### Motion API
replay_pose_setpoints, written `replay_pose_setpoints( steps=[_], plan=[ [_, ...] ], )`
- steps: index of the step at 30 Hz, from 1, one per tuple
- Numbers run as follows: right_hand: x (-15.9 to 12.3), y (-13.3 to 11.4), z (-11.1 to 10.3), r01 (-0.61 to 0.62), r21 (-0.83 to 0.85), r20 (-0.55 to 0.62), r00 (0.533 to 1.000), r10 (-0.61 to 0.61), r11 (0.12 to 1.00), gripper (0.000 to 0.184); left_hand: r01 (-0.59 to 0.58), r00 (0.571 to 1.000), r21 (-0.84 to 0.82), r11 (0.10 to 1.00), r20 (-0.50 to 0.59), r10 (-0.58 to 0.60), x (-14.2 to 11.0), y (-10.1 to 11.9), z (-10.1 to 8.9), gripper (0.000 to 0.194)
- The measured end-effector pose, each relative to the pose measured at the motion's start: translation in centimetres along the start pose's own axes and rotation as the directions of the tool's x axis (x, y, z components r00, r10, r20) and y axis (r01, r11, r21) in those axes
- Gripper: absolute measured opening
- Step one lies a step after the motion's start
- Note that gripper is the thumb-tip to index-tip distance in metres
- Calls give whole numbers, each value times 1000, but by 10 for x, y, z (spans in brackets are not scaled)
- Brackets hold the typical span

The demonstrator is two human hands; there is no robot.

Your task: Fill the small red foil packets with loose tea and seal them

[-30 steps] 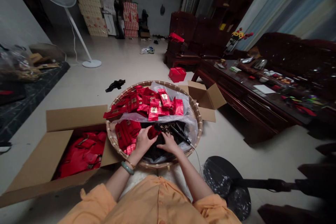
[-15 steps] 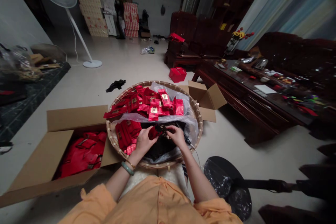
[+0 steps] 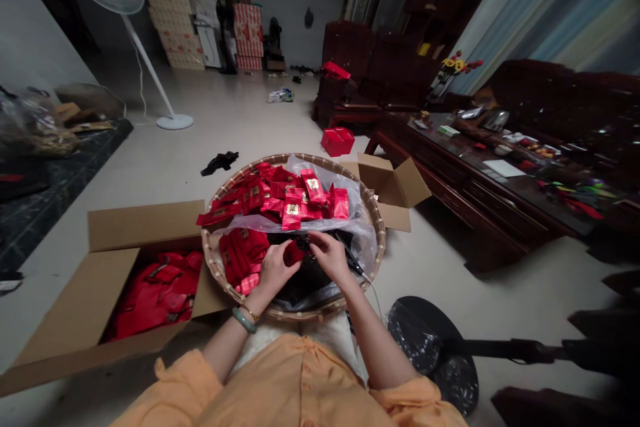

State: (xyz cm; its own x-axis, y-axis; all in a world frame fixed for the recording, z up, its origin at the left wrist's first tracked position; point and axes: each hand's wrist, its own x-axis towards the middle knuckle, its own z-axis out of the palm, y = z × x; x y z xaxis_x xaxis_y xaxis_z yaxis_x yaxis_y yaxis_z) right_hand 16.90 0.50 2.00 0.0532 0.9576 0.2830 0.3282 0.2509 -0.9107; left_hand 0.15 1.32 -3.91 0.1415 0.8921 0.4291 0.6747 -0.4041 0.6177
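On my lap rests a round woven bamboo basket (image 3: pixel 381 240) lined with clear plastic. My left hand (image 3: pixel 275 272) grips a small red packet (image 3: pixel 293 252), its mouth turned right. My right hand (image 3: pixel 331 257) is at that mouth, thumb and fingers pinched around small dark pieces (image 3: pixel 303 242); their kind is unclear. Below both hands lies a black surface (image 3: pixel 297 288) inside the basket. Red packets with gold labels (image 3: pixel 292 208) are heaped on the plastic at the far side. To the left sits a stack of flat red packets (image 3: pixel 244 255). A black tool with a white cord (image 3: pixel 354 260) lies at the right.
An open carton of red packets (image 3: pixel 155 293) stands at the left, and a smaller open carton (image 3: pixel 385 180) beyond the basket's right. A red box (image 3: pixel 338 141) is on the floor. Right are a dark wooden table (image 3: pixel 450 167) and a black round base (image 3: pixel 430 347). A white fan (image 3: pixel 175 121) stands back left.
My right hand has moved slightly left and up, closer to the mouth of the red packet. My left hand keeps its grip on the packet. The view has shifted slightly.
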Motion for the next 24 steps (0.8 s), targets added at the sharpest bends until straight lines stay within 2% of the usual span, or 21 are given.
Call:
replay_pose_setpoints(
  steps=[3, 7, 8, 12, 14, 19, 24],
  plan=[
    [-4, 3, -2, -22, -37, -56, 998, 20, 999, 27, -5, 1000, -6, 1000, -13, 5, 0, 0, 1, 49],
    [-11, 7, 6, 12, -119, 50, 999, -6, 993, 52, 5, 1000, 11, 1000, -16, -5, -1, 2, 3, 50],
    [-12, 8, 8, 25, -146, 53, 998, -18, 989, 51, 9, 1000, 19, 1000, -21, -9, -1, 2, 3, 50],
    [-10, 4, 11, 54, -196, 27, 998, -50, 979, 26, 26, 999, 54, 998, -42, -24, -2, 3, 3, 51],
    [-7, -1, 10, 78, -199, 55, 996, -68, 977, 22, 27, 999, 70, 997, -40, -24, -2, 4, 3, 55],
    [-1, -13, 11, 153, -241, 112, 985, -129, 958, 29, -47, 998, 96, 994, -36, 51, -2, 4, 5, 59],
    [1, -20, 17, 235, -296, 251, 954, -162, 926, 41, -83, 994, 111, 990, -56, 90, -3, 3, 7, 55]
  ],
)
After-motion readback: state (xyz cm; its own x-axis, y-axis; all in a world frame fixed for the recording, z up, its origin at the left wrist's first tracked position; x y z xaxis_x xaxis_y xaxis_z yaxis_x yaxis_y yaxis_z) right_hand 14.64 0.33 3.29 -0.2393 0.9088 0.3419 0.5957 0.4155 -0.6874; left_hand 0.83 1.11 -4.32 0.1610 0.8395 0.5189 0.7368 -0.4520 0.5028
